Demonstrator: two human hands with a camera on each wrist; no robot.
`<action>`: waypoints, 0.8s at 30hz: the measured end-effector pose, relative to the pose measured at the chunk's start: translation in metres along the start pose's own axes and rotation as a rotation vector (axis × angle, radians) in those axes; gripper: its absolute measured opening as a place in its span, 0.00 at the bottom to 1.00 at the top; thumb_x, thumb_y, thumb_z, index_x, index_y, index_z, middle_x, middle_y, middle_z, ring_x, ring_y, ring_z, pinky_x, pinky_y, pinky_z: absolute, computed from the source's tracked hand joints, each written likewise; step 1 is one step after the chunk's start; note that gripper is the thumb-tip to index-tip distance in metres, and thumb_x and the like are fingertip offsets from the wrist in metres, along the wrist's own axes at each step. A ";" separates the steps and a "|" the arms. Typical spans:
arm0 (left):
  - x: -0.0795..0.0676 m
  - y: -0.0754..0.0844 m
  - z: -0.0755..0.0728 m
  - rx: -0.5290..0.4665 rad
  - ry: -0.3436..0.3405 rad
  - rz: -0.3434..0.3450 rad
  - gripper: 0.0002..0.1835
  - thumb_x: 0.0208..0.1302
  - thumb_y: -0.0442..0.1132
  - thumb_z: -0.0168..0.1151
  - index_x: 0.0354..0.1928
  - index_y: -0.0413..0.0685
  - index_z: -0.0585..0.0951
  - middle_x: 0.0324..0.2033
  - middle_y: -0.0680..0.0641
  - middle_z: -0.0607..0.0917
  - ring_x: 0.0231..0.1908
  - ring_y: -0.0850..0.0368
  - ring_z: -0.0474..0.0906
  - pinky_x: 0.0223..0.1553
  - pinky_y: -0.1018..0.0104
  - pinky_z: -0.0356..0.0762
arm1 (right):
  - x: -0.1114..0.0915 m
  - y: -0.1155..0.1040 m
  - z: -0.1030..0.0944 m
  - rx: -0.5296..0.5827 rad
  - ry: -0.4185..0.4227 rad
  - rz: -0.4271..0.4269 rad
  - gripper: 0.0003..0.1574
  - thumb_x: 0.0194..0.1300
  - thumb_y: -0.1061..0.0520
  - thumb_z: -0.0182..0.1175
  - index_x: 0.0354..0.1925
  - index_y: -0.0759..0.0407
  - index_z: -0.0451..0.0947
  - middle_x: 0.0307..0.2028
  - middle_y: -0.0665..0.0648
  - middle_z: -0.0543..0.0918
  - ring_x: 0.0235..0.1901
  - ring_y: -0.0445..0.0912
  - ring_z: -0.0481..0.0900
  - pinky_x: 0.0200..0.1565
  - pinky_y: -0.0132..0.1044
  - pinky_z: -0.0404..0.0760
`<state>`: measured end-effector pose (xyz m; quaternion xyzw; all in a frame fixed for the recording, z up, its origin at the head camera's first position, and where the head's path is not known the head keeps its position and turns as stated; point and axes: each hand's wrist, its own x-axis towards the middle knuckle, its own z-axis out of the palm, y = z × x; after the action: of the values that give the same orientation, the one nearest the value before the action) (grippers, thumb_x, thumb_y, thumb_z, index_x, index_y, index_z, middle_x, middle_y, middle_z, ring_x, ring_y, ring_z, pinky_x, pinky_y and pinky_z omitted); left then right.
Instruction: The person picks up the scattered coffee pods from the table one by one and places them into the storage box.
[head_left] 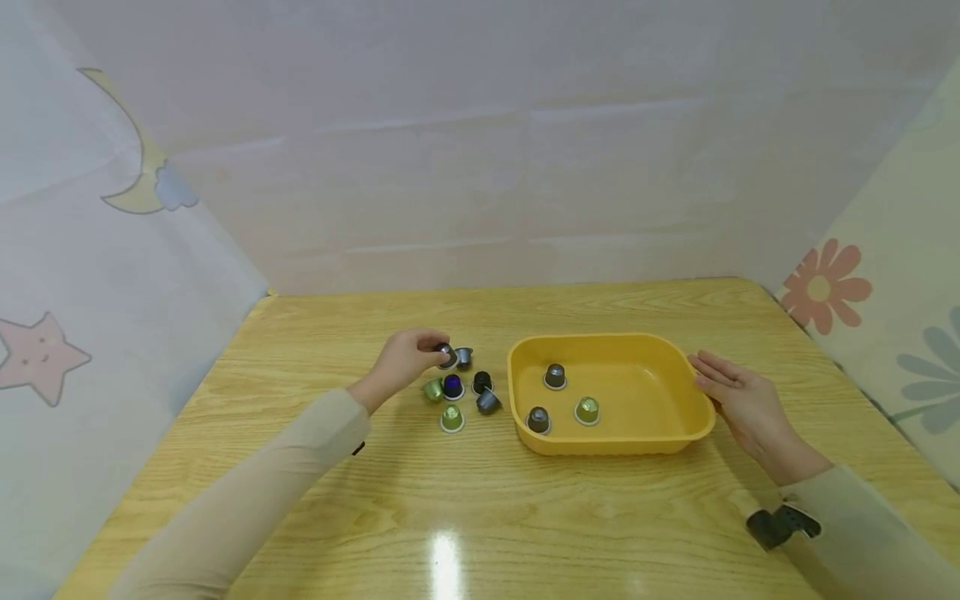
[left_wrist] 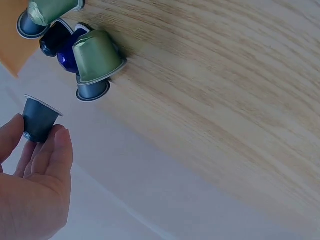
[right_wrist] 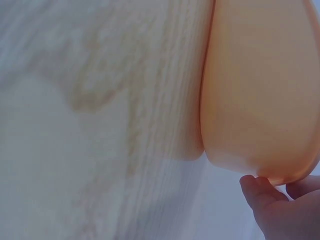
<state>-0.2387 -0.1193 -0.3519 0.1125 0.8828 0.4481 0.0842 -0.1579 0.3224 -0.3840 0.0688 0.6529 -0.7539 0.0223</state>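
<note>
Left of the yellow tray [head_left: 645,418], the left hand [head_left: 403,360] pinches a dark capsule [left_wrist: 40,120], while the right hand [head_left: 752,410], fingers loosely extended, touches the tray's right end.

Tray [head_left: 645,392] to the right, loose capsules [head_left: 452,416] to its left

The tray stands just right of the worktop's [head_left: 360,517] middle. Inside, three capsules sit in its left half: one farther back, two toward the front wall, the leftmost of these in the near left corner. Six more lie grouped just left of the tray. A seventh capsule [left_wrist: 40,120] is in the left grip [head_left: 401,362], at the group's back. The right grip [head_left: 746,404] is against the tray's right end.
</note>
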 end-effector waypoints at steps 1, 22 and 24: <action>0.000 0.002 0.000 0.003 -0.004 0.000 0.20 0.65 0.34 0.64 0.58 0.36 0.78 0.54 0.39 0.81 0.55 0.46 0.77 0.58 0.54 0.73 | 0.000 0.000 0.000 -0.001 0.000 -0.001 0.52 0.66 0.61 0.62 0.72 0.74 0.40 0.40 0.32 0.81 0.45 0.24 0.77 0.43 0.22 0.79; 0.012 0.041 0.032 -0.084 -0.053 0.023 0.19 0.65 0.34 0.65 0.57 0.39 0.80 0.51 0.43 0.84 0.51 0.51 0.80 0.51 0.59 0.78 | 0.000 0.001 0.000 0.010 -0.012 -0.014 0.56 0.64 0.58 0.65 0.72 0.75 0.39 0.40 0.33 0.81 0.44 0.25 0.78 0.43 0.22 0.79; 0.013 0.046 0.036 -0.090 -0.057 0.035 0.18 0.65 0.35 0.65 0.57 0.40 0.80 0.50 0.44 0.84 0.50 0.52 0.80 0.50 0.59 0.79 | -0.001 0.000 0.000 0.012 -0.012 -0.015 0.55 0.64 0.58 0.65 0.72 0.75 0.39 0.40 0.33 0.82 0.44 0.25 0.78 0.43 0.22 0.79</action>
<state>-0.2363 -0.0621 -0.3365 0.1369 0.8570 0.4852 0.1065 -0.1569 0.3220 -0.3840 0.0597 0.6487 -0.7584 0.0199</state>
